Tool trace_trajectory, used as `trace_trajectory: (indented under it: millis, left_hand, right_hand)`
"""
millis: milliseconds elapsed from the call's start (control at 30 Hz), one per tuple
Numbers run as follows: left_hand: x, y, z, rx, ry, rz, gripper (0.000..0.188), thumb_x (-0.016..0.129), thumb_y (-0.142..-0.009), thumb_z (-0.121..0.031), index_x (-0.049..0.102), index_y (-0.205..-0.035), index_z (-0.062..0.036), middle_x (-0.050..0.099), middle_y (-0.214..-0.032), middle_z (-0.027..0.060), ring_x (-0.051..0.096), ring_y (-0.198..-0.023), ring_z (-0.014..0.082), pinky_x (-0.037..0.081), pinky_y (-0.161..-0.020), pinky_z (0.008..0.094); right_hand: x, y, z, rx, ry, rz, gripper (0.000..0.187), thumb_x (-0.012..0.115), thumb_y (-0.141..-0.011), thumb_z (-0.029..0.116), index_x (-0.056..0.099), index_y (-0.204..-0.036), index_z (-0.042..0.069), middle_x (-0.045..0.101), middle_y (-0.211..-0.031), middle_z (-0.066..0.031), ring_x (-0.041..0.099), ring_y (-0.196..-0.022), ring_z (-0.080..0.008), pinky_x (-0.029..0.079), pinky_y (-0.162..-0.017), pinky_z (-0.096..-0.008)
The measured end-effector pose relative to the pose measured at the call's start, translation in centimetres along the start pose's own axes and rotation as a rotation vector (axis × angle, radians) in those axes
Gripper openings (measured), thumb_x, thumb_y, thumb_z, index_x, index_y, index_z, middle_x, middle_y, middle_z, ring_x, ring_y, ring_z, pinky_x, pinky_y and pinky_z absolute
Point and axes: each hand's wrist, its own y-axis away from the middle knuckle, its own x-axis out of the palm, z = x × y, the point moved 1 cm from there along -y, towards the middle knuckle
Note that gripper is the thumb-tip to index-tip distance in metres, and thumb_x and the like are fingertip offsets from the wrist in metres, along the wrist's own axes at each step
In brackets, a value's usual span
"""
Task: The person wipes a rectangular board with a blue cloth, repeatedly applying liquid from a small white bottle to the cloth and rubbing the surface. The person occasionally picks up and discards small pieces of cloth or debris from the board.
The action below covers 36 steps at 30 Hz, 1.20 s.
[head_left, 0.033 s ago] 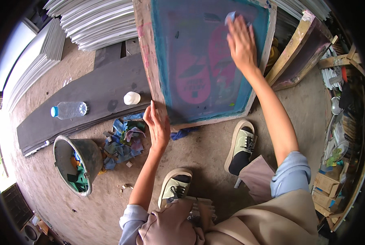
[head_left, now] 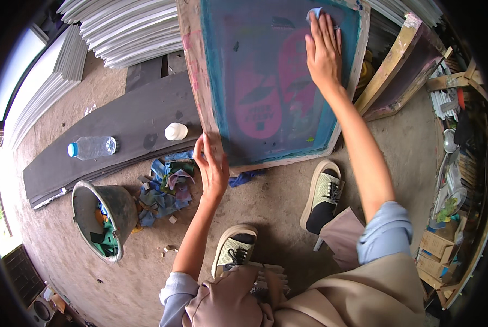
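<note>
A screen-printing frame (head_left: 266, 139) with a wooden border, blue edging and pinkish shoe-sole shapes on its mesh stands tilted in front of me. At its lower left corner, my left hand (head_left: 211, 169) grips the wooden border with the fingertips along the edge. My right hand (head_left: 324, 54) lies on the upper right of the mesh, fingers stretched and pressing a small pale blue rag (head_left: 314, 13). Most of that rag is hidden beneath the fingers.
Left of the frame, a dark board (head_left: 135, 117) carries a clear bottle (head_left: 95, 147) and a white container (head_left: 176, 131). Cloth scraps (head_left: 165, 188) lie beside a tipped bucket (head_left: 105, 218). Another wooden frame (head_left: 388, 68) leans at right. White sheets (head_left: 127, 32) are stacked behind.
My right hand has slid slightly up with the rag on the mesh. The left hand and the frame stay nearly where they were.
</note>
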Motion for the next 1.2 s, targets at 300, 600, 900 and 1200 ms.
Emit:
trace_trajectory:
  millis: [300,600,900,1200]
  left_hand:
    - [0.5,-3.1,0.1,0.188,-0.28,0.12,0.085,0.065,-0.083,-0.027,0.016,-0.145,0.0048,0.009,-0.151,0.0279,0.007,-0.14,0.0453,0.01,-0.111,0.0577]
    - [0.9,-2.5,-0.2,0.155,-0.257,0.107,0.082,0.063,-0.084,-0.025,0.016,-0.145,0.0027,0.01,-0.151,0.0268,0.006,-0.139,0.0473,0.01,-0.111,0.0583]
    - [0.6,3.2,2.2,0.158,-0.371,0.272,0.078,0.062,-0.085,-0.027,0.021,-0.145,-0.0002,0.018,-0.152,0.0208,0.011,-0.141,0.0422,0.01,-0.111,0.0576]
    - [0.4,5.1,2.3,0.111,-0.301,0.326,0.079,0.065,-0.082,-0.022,0.023,-0.145,0.0,0.016,-0.153,0.0181,0.01,-0.141,0.042,0.013,-0.111,0.0583]
  right_hand:
    - [-4.0,21.0,10.3,0.099,-0.039,0.577,0.057,0.054,-0.09,0.021,0.036,-0.143,0.01,0.032,-0.15,-0.0052,0.029,-0.139,-0.0197,0.024,-0.113,-0.043]
    - [-6.3,18.4,12.5,0.605,-0.35,0.091,0.021,0.059,-0.084,-0.004,0.064,-0.103,0.004,0.061,-0.086,-0.0071,0.058,-0.075,-0.0208,0.046,-0.065,-0.0332]
    - [-4.6,25.3,18.4,0.585,-0.58,0.428,0.029,0.073,-0.079,0.018,0.055,-0.097,0.005,0.054,-0.087,-0.0081,0.057,-0.077,-0.0227,0.047,-0.066,-0.0349]
    - [-6.4,27.2,20.9,0.542,-0.413,0.563,0.024,0.07,-0.075,0.006,0.057,-0.096,0.007,0.056,-0.089,-0.0094,0.056,-0.084,-0.0275,0.046,-0.075,-0.0399]
